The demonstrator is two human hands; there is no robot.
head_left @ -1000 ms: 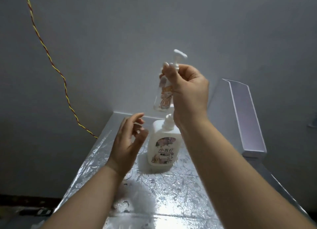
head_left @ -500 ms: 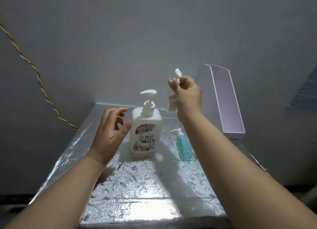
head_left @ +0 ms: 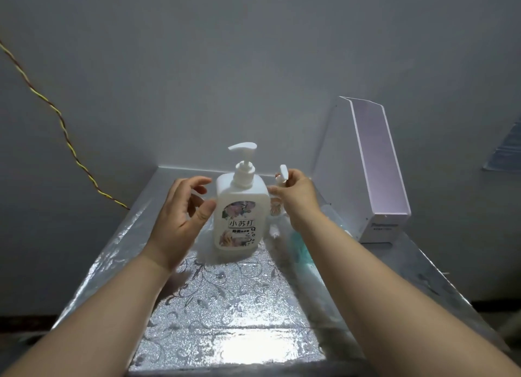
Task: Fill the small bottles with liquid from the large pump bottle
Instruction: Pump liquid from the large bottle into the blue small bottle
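1. My right hand (head_left: pixel 297 200) is pinching the small bottle (head_left: pixel 275 207) up by its neck, just under its pump cap (head_left: pixel 282 171). It's right beside the large pump bottle (head_left: pixel 239 207), which stands on the foil-covered table (head_left: pixel 225 306).
2. My left hand (head_left: pixel 180 215) is loose with fingers spread, holding nothing. The thumb is right at the big bottle's side, but I can't tell if it touches.
3. Tip, imo: the small cap has to come off first, so steady the body with the free hand and twist. Then bring the open mouth under the big nozzle, which points left.
4. Contents: the big bottle is opaque white, so its level is unknown. The small one is half hidden, so no idea there either. A teal bottle (head_left: pixel 300 245) under my right forearm is too blurry to judge.
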